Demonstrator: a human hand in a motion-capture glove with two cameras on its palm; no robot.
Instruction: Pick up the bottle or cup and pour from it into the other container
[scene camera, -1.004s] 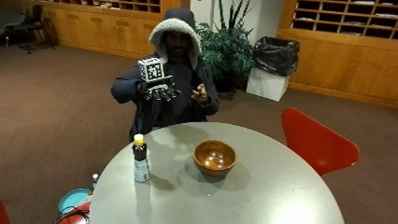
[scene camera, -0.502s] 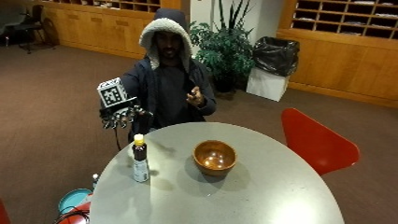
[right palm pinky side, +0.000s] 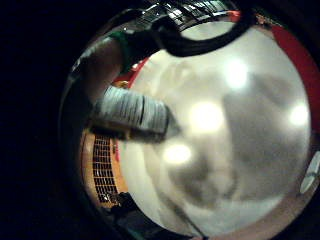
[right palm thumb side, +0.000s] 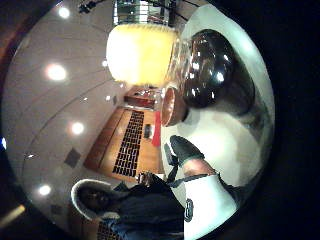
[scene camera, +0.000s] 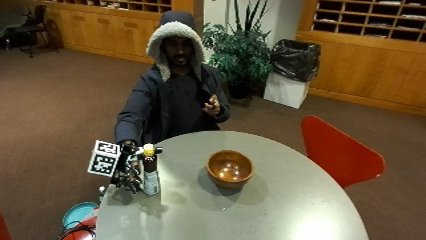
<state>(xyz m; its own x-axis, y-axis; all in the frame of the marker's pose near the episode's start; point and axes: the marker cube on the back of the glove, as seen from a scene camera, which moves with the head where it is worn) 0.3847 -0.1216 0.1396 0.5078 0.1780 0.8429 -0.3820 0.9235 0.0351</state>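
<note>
The dark bottle (scene camera: 151, 172) with a yellow cap stands upright near the table (scene camera: 279, 210) edge, well apart from the wooden bowl (scene camera: 229, 168). The gloved right hand (scene camera: 128, 176) sits beside it, whether gripping I cannot tell. It looks rigid, probably smooth; take it mid-body, below the neck

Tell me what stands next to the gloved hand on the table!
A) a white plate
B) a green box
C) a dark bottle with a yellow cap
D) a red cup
C: in the outside view the gloved right hand is right beside the bottle, dark with a yellow cap, which stands upright on the table near the bowl.
</note>
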